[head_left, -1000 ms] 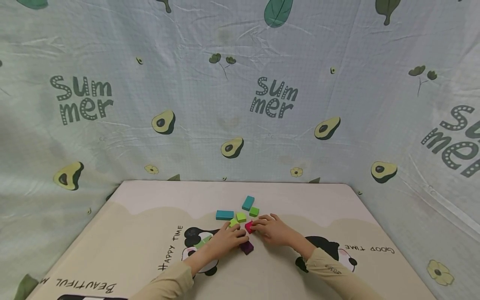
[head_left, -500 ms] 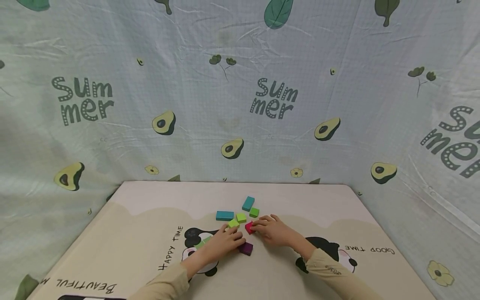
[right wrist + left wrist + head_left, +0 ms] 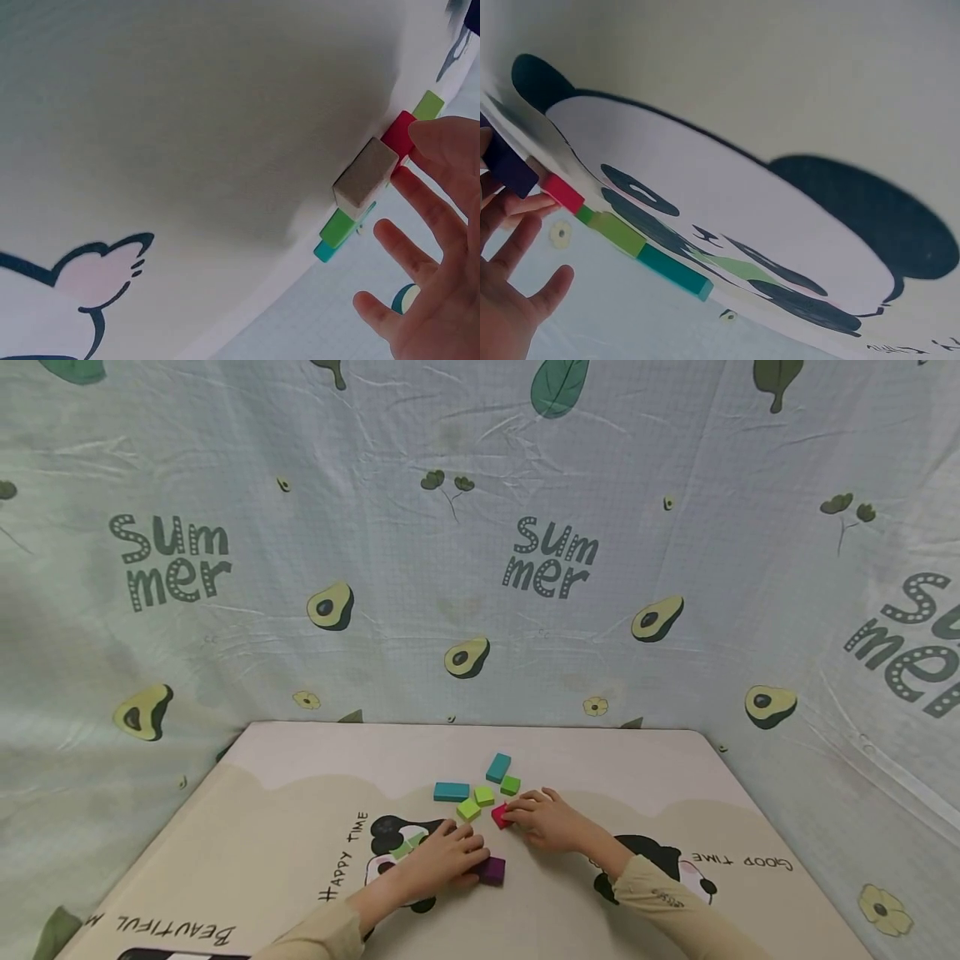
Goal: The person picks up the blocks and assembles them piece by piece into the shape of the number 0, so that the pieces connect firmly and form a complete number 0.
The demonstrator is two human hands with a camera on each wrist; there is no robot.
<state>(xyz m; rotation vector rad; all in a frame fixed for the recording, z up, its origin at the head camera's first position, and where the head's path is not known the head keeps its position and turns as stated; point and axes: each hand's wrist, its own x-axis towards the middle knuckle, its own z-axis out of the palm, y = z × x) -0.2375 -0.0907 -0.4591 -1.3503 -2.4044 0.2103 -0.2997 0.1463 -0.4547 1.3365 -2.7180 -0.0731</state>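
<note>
Clock bearings are taken from the red block (image 3: 501,816) as seen in the head view, twelve being the table's far edge. The red block lies on the printed table (image 3: 615,760), grasped by the right hand (image 3: 549,822) from three o'clock. The right wrist view shows thumb and forefinger pinching it, remaining fingers spread. A bare-wood-coloured face (image 3: 366,176) adjoins the red block there (whether it belongs to a separate block cannot be determined).

The purple block (image 3: 492,871) sits between six and seven o'clock. The left hand (image 3: 442,858) reaches it from eight o'clock and grips its near-left end with thumb and fingers; the left wrist view shows the outer fingers fanned apart.

The nearer lime block (image 3: 468,810) is recorded at nine o'clock, the farther lime block (image 3: 483,796) between ten and eleven, just beside the flat teal block (image 3: 452,792) at ten. The green block (image 3: 510,786) lies just past twelve, near the angled teal block (image 3: 498,767) at twelve.

Both sleeves are beige. A panda print (image 3: 660,146) lies partly under the left hand. Behind the table hangs a pale cloth (image 3: 390,539) bearing avocados and "summer" lettering.
</note>
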